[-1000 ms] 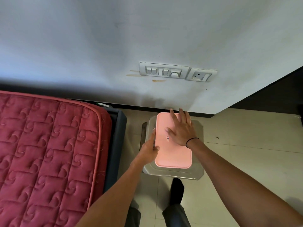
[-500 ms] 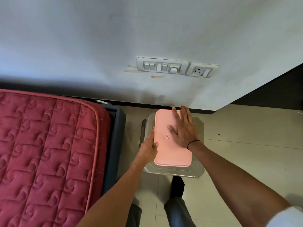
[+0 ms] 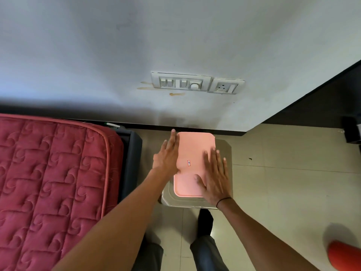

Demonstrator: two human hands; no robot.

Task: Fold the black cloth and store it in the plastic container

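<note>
Person stands over low metal stool (image 3: 224,151), dark trouser legs and black-socked foot (image 3: 204,216) just below it. Right hand (image 3: 214,178) lies flat, fingers spread, on near right part of pink container lid (image 3: 192,151), gripping nothing; thin black band at its wrist. Left hand (image 3: 167,156), also flat and unclenched, presses lid's left edge. Plastic container sits on stool under both palms, lid on. Black cloth out of sight. Left of hands, red quilted mattress (image 3: 50,173). Beyond, grey wall with switch panel (image 3: 181,83) and socket (image 3: 224,87).

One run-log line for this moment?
stage: closing lid | left hand: flat on pink lid | right hand: flat on lid | cloth: not visible
</note>
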